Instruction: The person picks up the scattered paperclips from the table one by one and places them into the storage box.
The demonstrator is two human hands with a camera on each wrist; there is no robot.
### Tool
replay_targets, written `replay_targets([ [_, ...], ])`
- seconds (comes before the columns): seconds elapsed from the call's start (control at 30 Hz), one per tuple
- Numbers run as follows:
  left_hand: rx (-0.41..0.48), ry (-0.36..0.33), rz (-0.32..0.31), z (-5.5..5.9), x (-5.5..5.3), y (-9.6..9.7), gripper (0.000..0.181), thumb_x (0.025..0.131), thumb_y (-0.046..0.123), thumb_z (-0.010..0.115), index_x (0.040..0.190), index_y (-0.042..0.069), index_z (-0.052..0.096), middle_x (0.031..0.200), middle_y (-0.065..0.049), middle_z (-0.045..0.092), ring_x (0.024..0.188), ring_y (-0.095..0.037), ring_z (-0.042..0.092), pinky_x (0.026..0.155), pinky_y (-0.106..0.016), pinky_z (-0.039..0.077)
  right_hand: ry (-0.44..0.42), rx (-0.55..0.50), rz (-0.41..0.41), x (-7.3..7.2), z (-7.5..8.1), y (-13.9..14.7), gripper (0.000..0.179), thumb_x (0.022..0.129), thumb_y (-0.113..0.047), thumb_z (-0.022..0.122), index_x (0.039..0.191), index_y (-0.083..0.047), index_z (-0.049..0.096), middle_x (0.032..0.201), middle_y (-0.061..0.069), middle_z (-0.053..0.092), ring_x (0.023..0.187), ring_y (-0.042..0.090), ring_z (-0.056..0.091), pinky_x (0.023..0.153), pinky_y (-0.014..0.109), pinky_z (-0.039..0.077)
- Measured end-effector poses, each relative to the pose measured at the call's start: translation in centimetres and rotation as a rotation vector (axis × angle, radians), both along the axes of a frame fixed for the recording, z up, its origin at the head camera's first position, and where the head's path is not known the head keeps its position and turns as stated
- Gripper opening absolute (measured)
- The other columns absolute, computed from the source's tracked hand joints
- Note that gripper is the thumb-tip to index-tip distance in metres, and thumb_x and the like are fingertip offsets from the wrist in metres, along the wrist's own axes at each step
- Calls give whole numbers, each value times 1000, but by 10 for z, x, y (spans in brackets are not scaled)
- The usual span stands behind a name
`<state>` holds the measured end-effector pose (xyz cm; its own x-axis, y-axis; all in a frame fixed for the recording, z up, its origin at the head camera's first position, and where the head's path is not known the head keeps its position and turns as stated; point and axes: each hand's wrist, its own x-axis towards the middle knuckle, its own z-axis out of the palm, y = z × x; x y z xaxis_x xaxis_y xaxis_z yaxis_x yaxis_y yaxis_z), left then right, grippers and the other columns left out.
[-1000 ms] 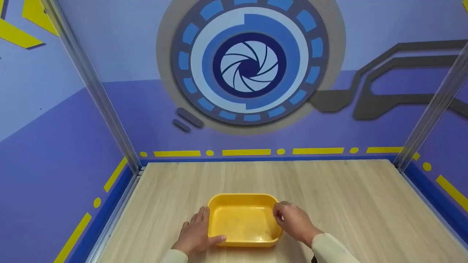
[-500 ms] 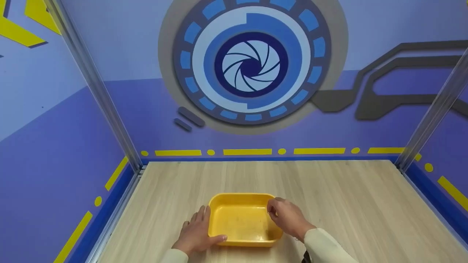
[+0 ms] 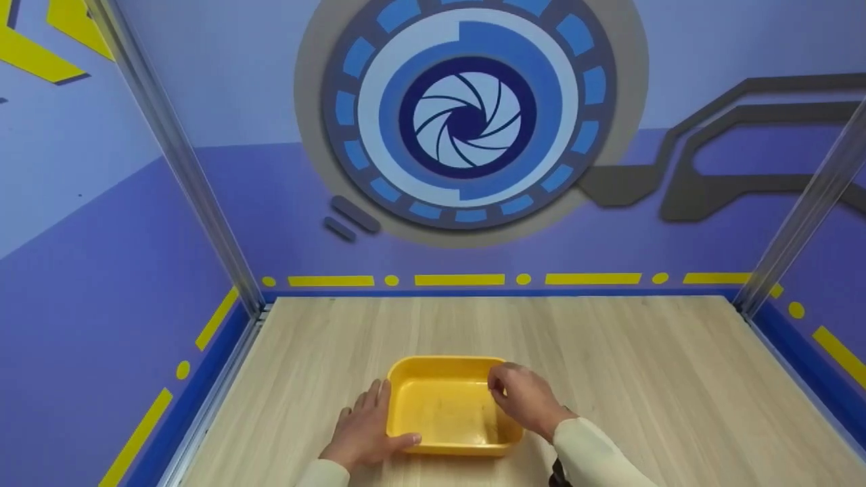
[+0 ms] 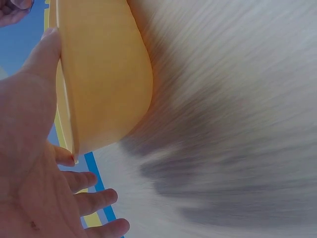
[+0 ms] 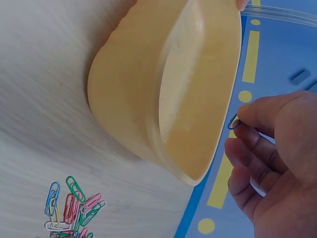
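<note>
A yellow plastic tub (image 3: 446, 448) with rounded corners sits on the wooden table. My left hand (image 3: 362, 433) rests against its left side, fingers straight and spread, the thumb lying over the near rim. In the left wrist view the thumb (image 4: 47, 49) and index finger meet the rim while the other fingers stand free. My right hand (image 3: 529, 399) is over the right part of the tub. Between thumb and forefinger it pinches a small dark blue paper clip (image 5: 234, 121), seen in the right wrist view close to the tub's rim.
Several coloured paper clips (image 5: 72, 208) lie in a loose pile on the table to the right of the tub; my right arm hides them in the head view. A blue-purple printed wall (image 3: 473, 264) stands behind the table (image 3: 643, 365), with metal posts at the corners.
My right hand has moved left from the tub's right rim to over its inside. The left hand has stayed at the tub's left side, and the tub has not visibly shifted.
</note>
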<state>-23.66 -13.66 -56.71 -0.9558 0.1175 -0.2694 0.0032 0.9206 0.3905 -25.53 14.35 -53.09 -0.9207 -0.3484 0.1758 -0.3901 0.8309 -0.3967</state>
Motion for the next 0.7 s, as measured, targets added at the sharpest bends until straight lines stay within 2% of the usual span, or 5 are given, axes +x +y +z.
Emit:
replay_targets([
  [0.17,1,3,-5,0,0,-1,115,62,75,59,147,12,14,152,-14,16,136,-34,23,104,-65,16,10,-9,1,-2,-1,-1,11,81,-11,64,75,-18,58,71,-10,52,64,2,45,55,16,40],
  [0.33,-22,41,-27,0,1,-1,114,63,74,59,146,11,15,151,-14,18,135,-34,26,102,-64,20,36,-26,18,-2,-2,0,12,81,-11,64,74,-18,58,71,-10,53,64,1,45,55,17,40],
  [0.5,-33,34,-7,0,1,1,114,62,74,60,146,11,15,151,-14,19,135,-34,26,103,-64,19,39,-37,18,-1,-1,3,11,80,-11,64,74,-18,58,72,-9,53,64,2,45,55,17,40],
  [0.7,-35,25,14,-1,1,2,115,61,73,62,146,12,15,152,-14,18,135,-34,25,104,-64,17,16,-25,-31,1,0,9,11,81,-13,64,74,-19,57,71,-10,51,63,3,44,55,16,39],
])
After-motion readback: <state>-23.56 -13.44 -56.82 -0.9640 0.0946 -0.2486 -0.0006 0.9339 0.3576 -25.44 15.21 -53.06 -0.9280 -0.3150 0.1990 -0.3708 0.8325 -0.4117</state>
